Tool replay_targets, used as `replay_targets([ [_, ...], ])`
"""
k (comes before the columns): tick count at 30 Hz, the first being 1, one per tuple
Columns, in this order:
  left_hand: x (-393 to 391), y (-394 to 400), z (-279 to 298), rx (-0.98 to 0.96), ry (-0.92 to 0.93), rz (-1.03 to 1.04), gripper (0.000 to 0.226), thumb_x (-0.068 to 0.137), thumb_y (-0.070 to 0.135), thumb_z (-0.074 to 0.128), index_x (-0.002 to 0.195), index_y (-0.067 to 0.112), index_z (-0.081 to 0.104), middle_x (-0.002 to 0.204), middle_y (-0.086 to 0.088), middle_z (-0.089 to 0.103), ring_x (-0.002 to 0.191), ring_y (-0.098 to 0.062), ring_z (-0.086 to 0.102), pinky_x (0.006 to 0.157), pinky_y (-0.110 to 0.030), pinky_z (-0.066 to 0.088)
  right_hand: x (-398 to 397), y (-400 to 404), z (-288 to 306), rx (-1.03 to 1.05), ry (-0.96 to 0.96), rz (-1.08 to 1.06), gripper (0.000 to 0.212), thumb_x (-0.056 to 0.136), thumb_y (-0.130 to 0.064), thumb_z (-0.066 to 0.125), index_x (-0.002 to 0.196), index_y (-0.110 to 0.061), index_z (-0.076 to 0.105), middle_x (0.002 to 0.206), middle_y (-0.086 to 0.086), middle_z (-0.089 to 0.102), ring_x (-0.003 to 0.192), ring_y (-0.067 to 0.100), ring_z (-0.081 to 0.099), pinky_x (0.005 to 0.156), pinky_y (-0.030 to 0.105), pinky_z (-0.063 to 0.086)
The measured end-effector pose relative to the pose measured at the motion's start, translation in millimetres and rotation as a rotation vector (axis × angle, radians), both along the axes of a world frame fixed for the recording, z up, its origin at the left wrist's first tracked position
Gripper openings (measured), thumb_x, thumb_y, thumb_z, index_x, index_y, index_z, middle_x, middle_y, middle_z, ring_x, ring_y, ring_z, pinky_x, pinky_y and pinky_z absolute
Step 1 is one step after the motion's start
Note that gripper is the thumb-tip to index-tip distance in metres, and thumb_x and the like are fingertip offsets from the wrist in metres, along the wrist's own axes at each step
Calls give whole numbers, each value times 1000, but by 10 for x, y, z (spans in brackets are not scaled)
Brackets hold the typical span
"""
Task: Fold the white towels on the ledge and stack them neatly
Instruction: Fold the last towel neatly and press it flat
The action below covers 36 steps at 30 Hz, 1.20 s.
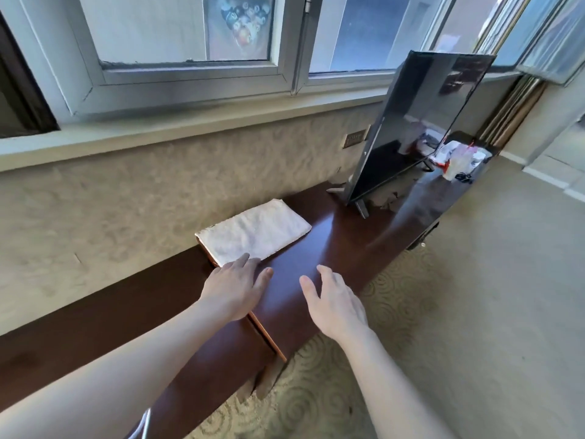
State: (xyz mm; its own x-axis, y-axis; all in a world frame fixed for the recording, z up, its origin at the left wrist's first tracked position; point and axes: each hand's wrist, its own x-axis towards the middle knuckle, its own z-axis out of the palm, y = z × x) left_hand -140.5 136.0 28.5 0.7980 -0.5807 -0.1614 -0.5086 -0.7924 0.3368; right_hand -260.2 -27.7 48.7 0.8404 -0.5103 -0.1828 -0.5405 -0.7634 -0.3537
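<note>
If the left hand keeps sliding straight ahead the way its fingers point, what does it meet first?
The folded white towel: the left hand has its fingertips already at the near edge, apparently touching it.

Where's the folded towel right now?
Head view, centre: the folded towel lies on the dark ledge against the wall, left of the TV, left hand touching it.

Nubby matt white cloth towel (253, 232) on glossy, smooth dark wood ledge (332, 248); glossy black screen (421, 122).
</note>
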Motion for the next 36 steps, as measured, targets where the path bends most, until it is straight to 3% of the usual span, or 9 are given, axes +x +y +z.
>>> replay_targets([
  [9, 679, -808, -569, 100, 71, 186, 57, 105, 54, 23, 151, 25, 39, 158, 1, 38, 143, -22, 39, 115, -38, 31, 1125, -1208, -643, 39, 92, 260, 69, 102, -61, 26, 158, -20, 22, 158, 6, 38, 142, 28, 41, 114, 46, 36],
  [17, 1049, -1203, -1145, 102, 139, 431, 50, 104, 51, 35, 153, 42, 32, 166, 8, 20, 155, -14, 6, 122, -36, 23, 2114, -1964, -1221, 71, 57, 701, 56, 106, -48, 32, 158, -29, 23, 164, 2, 25, 151, 23, 24, 118, 38, 29],
  [21, 1289, -1295, -1294, 93, 175, 484, 67, 101, 49, 49, 157, 46, 13, 169, 7, -1, 156, -15, -4, 123, -38, 21, 2556, -2012, -1513, -12, 59, 862, 61, 106, -48, 34, 160, -37, 7, 170, 4, 3, 156, 25, 3, 125, 41, 11],
  [24, 1437, -1345, -1441, 97, 196, 498, 87, 91, 60, 60, 157, 49, 4, 167, 5, -16, 156, -20, -10, 126, -42, 7, 2838, -2044, -1740, -10, 43, 958, 83, 99, -60, 44, 157, -43, -13, 166, -5, -19, 154, 18, -15, 125, 49, -2],
  [27, 1579, -1399, -1588, 247, 186, 487, 97, 80, 75, 58, 156, 51, 2, 168, 3, -10, 156, -27, -6, 126, -48, 4, 3116, -2038, -1977, -45, 72, 1039, 97, 89, -72, 49, 156, -44, -16, 160, -8, -27, 149, 17, -25, 120, 52, -15],
  [30, 1638, -1415, -1662, 250, 5, 500, 75, 80, 75, 45, 149, 48, 37, 162, -8, 31, 146, -38, 35, 115, -54, 33, 3252, -1982, -2108, -118, -39, 1057, 72, 90, -66, 42, 156, -45, 23, 168, -4, 12, 155, 27, 11, 117, 55, -1],
  [32, 1677, -1384, -1725, 138, -157, 500, 56, 82, 62, 48, 127, 36, 67, 135, -10, 63, 117, -36, 65, 92, -49, 55, 3335, -1964, -2091, -129, -94, 1031, 56, 90, -58, 37, 143, -44, 49, 156, -6, 45, 145, 26, 41, 107, 53, 20],
  [34, 1722, -1322, -1745, 86, -278, 490, 35, 79, 48, 69, 108, 29, 76, 115, -4, 73, 96, -28, 74, 76, -40, 59, 3419, -1971, -2005, -147, -133, 1024, 47, 90, -56, 40, 131, -46, 60, 143, -13, 58, 134, 21, 54, 92, 48, 33],
  [36, 1777, -1260, -1691, 95, -278, 474, 47, 58, 39, 95, 99, 28, 77, 107, 3, 76, 84, -22, 76, 70, -34, 59, 3508, -1988, -1912, -118, -151, 1020, 44, 89, -58, 38, 121, -45, 66, 134, -16, 64, 126, 17, 60, 80, 43, 38],
])
